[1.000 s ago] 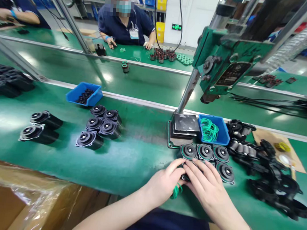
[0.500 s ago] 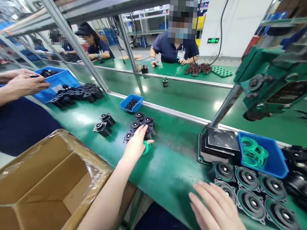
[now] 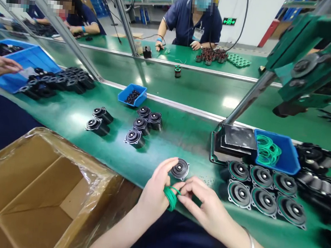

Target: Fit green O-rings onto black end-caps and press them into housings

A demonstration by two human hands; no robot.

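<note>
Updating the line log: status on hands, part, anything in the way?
Left hand on black housing, with green ring bundle. Right hand pinching one strand. Left fingers partly cover housing.

Bright light throws white glare onto the worktop (image 3: 108, 152) near its left end and the green strip (image 3: 196, 97) beyond its far edge, while wide-angle distortion stretches the softly blurred press (image 3: 313, 61).

The left hand (image 3: 155, 182) hides part of the black housing (image 3: 180, 170) (most of its body is out of sight). Picture edges cut off the green press (image 3: 306, 64) and cardboard box (image 3: 39, 175); the bin's black pieces (image 3: 133, 97) are too small to tell.
</note>
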